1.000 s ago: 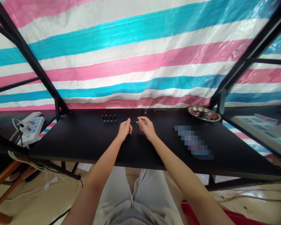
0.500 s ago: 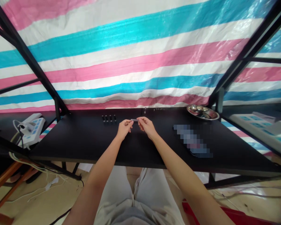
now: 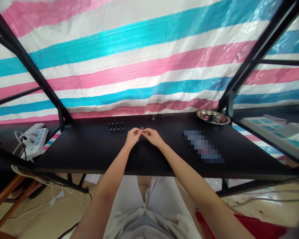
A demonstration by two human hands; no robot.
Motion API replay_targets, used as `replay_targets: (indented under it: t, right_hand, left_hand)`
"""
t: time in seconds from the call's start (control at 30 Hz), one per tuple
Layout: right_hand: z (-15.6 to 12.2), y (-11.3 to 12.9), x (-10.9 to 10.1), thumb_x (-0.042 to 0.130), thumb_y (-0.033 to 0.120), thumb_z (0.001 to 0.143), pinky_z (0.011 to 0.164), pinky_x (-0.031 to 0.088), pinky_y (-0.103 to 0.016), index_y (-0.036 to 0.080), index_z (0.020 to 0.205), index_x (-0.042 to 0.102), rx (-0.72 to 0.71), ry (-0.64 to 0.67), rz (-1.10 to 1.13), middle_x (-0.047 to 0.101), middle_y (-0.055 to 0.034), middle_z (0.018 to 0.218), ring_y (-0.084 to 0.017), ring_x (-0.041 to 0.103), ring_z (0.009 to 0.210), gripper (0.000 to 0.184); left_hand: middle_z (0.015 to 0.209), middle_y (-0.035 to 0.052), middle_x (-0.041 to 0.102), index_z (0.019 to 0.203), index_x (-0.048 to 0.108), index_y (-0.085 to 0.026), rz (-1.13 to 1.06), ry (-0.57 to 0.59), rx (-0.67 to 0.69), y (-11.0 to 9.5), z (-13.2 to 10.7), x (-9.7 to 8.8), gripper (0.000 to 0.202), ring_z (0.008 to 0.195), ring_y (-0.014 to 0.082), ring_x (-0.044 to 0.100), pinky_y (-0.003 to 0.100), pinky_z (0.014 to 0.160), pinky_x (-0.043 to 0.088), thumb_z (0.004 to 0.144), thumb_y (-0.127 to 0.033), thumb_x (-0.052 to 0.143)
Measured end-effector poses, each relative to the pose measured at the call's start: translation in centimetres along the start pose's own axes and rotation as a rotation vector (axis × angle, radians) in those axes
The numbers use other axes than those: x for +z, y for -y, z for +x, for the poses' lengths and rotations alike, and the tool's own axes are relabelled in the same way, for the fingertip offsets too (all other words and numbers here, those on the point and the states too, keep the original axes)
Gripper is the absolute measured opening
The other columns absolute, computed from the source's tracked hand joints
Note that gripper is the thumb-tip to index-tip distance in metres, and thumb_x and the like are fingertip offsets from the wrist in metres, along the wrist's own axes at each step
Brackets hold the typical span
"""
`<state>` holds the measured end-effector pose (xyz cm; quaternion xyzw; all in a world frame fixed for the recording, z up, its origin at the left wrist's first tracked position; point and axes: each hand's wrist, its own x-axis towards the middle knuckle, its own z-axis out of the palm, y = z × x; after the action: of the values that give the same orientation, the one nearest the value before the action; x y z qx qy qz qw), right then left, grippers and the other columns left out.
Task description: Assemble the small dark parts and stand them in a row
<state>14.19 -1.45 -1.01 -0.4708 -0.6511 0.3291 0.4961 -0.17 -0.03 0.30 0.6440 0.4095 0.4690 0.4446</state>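
Bare arms [image 3: 107,186], pale grey trousers [image 3: 149,212]

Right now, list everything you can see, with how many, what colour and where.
rectangular black table: one, black, across the middle
small black cylinders: four, black, upright in a row on the table, left of the hands
tiny dark pieces: too small to count, dark, table's far edge
round shiny metal dish: one, silver, table's far right
blurred flat item: one, colour unclear, on the table right of the hands
white power strips with blue sockets: two, one left and one right of the table
striped plastic tarp: one, pink, blue and white, behind
small grey piece: one, grey, pinched between both hands' fingertips
left hand, right hand: two, bare, fingertips meeting above the table
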Motion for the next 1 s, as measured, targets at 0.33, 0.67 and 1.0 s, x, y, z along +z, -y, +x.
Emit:
replay_targets:
  t: [0.33,0.67,1.0]
  right_hand:
    - [-0.7,0.2,0.5,0.059,0.043,0.068,0.053,0.036,-0.024,0.019,0.076,0.064,-0.037,0.012,-0.049,0.057,0.0007,0.060,-0.011,0.044,0.051,0.026]
    - [-0.3,0.0,1.6,0.058,0.042,0.069,0.054,0.038,-0.025,0.018,0.071,0.058,-0.095,-0.043,-0.061,0.055,0.0010,0.061,-0.010,0.046,0.052,0.024]
    - [3.7,-3.4,-2.0,0.057,0.039,0.065,0.064,0.042,-0.030,0.016,0.069,0.057,0.090,-0.378,-0.212,0.058,-0.0026,0.061,-0.015,0.051,0.059,0.023]
  left_hand:
    - [0.062,-0.0019,0.056,0.078,0.059,-0.015,0.052,0.061,0.021,0.6,-0.9,-0.7,0.025,0.039,0.0040,0.043,0.018,0.041,0.035,0.075,-0.038,0.053]
    - [0.060,-0.0040,0.052,0.089,0.056,-0.015,0.034,-0.059,-0.007,0.5,-1.8,-1.3,0.027,0.038,0.0037,0.042,0.017,0.040,0.033,0.076,-0.038,0.051]
    - [0.053,-0.0044,0.051,0.080,0.057,-0.016,0.045,-0.165,-0.059,0.9,-1.6,-1.8,0.018,0.036,0.0056,0.041,0.019,0.039,0.032,0.077,-0.030,0.047]
